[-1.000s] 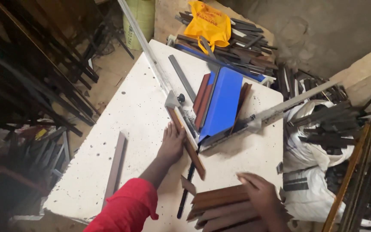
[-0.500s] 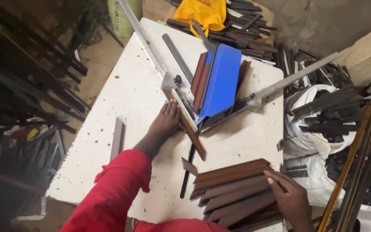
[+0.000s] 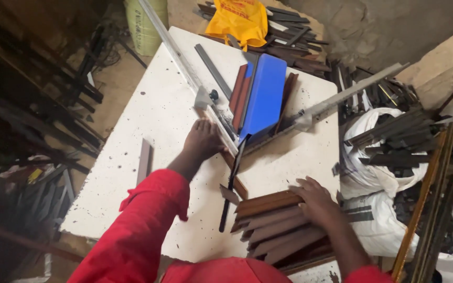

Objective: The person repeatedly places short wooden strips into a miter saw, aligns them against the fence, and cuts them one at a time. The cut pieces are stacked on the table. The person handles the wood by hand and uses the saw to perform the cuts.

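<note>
We pressed our left hand (image 3: 203, 140), fingers curled loosely, on a long brown wooden moulding strip (image 3: 235, 169) against the metal guide rail (image 3: 184, 71) on the white speckled surface (image 3: 153, 115). Our right hand (image 3: 318, 202) lay flat, fingers spread, atop a stack of cut brown moulding pieces (image 3: 273, 225) at the near edge.

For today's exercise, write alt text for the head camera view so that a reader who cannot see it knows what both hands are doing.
Seen from above, a person in red sleeves presses the left hand on a brown wooden strip against a metal guide rail on a white table. The right hand rests on a stack of brown moulding pieces; a blue block lies beyond.
</note>
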